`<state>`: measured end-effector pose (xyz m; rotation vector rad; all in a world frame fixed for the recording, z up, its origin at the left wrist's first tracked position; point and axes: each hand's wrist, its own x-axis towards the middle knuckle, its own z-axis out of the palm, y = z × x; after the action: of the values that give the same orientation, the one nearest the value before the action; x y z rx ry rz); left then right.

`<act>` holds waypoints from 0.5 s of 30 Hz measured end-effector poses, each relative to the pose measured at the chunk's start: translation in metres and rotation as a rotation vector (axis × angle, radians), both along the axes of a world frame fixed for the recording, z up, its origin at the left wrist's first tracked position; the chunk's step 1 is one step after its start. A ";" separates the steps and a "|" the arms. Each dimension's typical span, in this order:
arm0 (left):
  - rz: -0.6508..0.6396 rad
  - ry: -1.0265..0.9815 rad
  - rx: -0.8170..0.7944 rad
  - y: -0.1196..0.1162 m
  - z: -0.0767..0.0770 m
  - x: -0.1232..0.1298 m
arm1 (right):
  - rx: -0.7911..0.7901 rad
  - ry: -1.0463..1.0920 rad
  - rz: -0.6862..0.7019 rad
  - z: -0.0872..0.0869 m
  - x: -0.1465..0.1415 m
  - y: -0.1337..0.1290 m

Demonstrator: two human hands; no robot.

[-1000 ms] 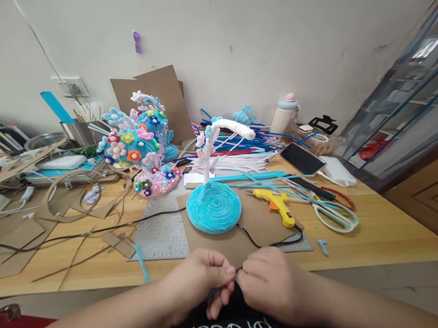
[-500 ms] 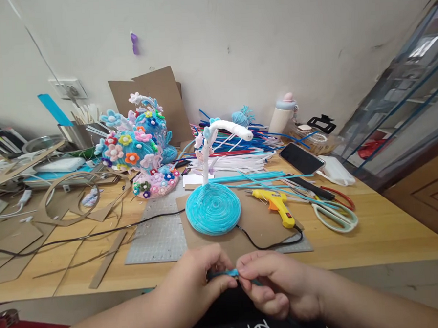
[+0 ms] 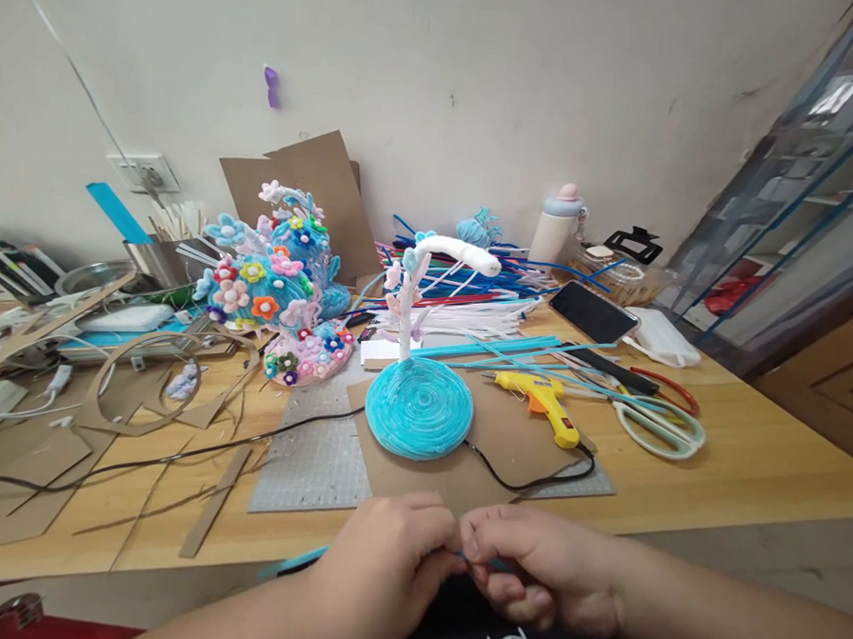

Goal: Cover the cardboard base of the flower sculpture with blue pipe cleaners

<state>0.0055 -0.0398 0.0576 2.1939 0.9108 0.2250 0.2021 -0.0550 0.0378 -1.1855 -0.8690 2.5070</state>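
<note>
My left hand [image 3: 403,559] and my right hand [image 3: 529,562] meet at the bottom centre, below the table's front edge. Both pinch a blue pipe cleaner [image 3: 303,561], whose loose part shows left of my left wrist; most of it is hidden by the fingers. Beyond them a round base [image 3: 419,410] of coiled blue pipe cleaner carries a white wrapped stem [image 3: 405,325] that bends over to the right, with small pink and blue flowers on it. The base rests on a piece of cardboard [image 3: 391,469].
A yellow glue gun [image 3: 545,404] and green-handled scissors [image 3: 659,426] lie right of the base. Behind are pipe cleaners [image 3: 469,317], a phone [image 3: 594,311] and a bottle [image 3: 557,225]. A flowered piece [image 3: 264,299] and cardboard scraps [image 3: 40,464] stand left; a black cord crosses the table.
The blue strip between my fingertips is now mostly covered, and a loose length shows at my left wrist. My hands have closed in around it. The view has shifted slightly.
</note>
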 end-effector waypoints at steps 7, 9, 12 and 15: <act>0.064 -0.039 -0.166 0.001 0.001 0.001 | 0.207 -0.134 0.085 -0.001 -0.002 -0.003; 0.100 -0.062 -0.276 0.002 0.002 0.001 | 0.368 -0.192 0.115 0.006 -0.001 -0.004; 0.167 -0.094 -0.562 0.006 0.002 0.005 | 0.726 -0.291 0.165 0.019 0.005 -0.007; 0.189 -0.123 -0.841 0.010 0.000 0.012 | 1.076 -0.334 0.238 0.028 0.011 -0.010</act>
<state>0.0174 -0.0296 0.0571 1.3101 0.9235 0.0437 0.2134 -0.0650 0.0662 -1.0902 -2.1384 1.4751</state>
